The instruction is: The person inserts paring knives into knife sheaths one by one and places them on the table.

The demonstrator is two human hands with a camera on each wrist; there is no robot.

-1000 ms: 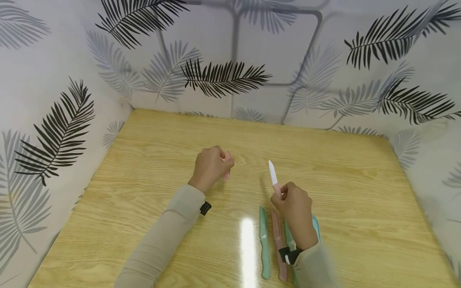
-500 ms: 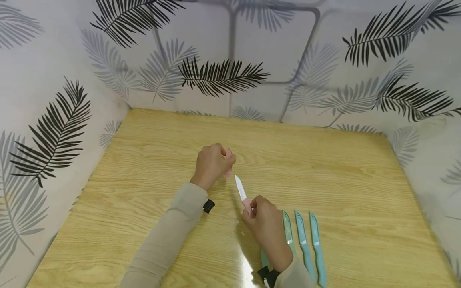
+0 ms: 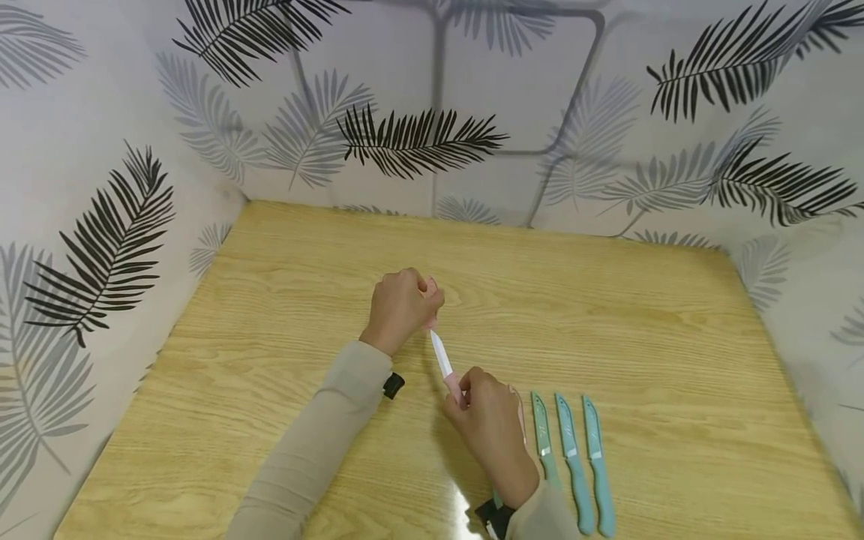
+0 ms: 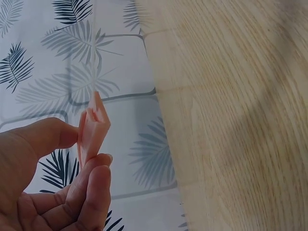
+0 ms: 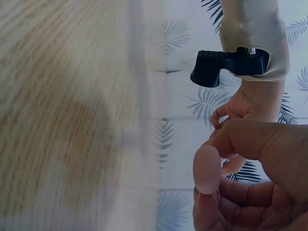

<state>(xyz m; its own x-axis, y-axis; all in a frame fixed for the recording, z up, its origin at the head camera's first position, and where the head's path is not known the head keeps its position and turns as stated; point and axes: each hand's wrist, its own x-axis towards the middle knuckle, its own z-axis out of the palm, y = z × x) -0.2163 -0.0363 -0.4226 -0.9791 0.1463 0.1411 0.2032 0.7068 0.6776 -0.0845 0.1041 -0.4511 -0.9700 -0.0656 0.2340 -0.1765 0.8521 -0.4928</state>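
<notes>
In the head view my left hand (image 3: pixel 400 309) pinches a pink knife sheath between thumb and fingers; the left wrist view shows the open end of this sheath (image 4: pixel 92 137). Lower and to the right, my right hand (image 3: pixel 494 427) grips a small paring knife (image 3: pixel 442 356) by its pink handle. Its white blade points up and left, the tip right at the lower end of the sheath. In the right wrist view the rounded butt of the handle (image 5: pixel 207 169) sits between thumb and fingers, which hide most of the knife.
Right of the right hand, a green sheathed knife (image 3: pixel 542 435) and two blue sheathed knives, one in the middle (image 3: pixel 574 465) and one outermost (image 3: pixel 598 465), lie side by side on the wooden table (image 3: pixel 675 337). More knives are partly hidden under the right hand. Leaf-patterned sheeting (image 3: pixel 499 187) surrounds the table.
My right hand has carried the knife left and down, then slightly left again, bringing the blade tip to the sheath. The left hand has stayed nearly in place, holding the sheath.
</notes>
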